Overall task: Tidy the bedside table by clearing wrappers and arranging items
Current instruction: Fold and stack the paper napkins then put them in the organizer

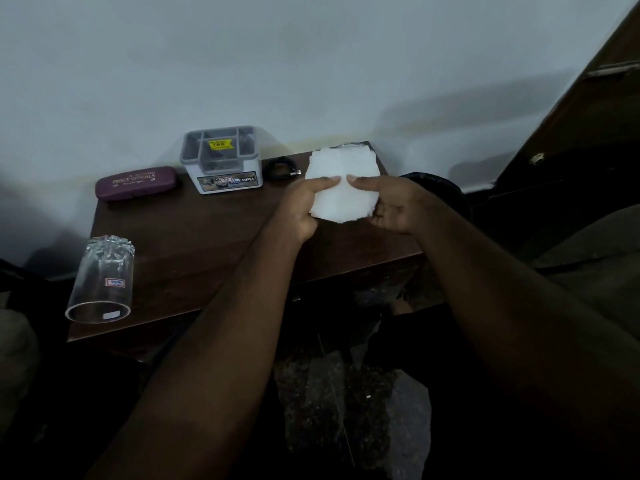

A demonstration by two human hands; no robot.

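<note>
Bedside table (194, 237), head view: in our judgement the tidying is partly advanced. We see no loose wrappers on its dark wooden top. A purple spectacle case (138, 183) and a grey compartmented organiser (221, 161) sit along the rear edge by the wall, with a coiled black cable (282, 168) just beside the organiser. One item is out of order: a clear glass (100, 282) lies on its side at the front left corner, mouth towards us, not yet stood up. The white paper stack (341, 188) is held over the right rear part of the table. It appears as soft, squarish layered sheets with slightly ragged, loosely aligned edges. The left hand (304, 206) and right hand (391, 206) each grip a lower side of it, thumbs curled on top, fingers beneath. We judge that placing the stack and righting the glass remain outstanding.
</note>
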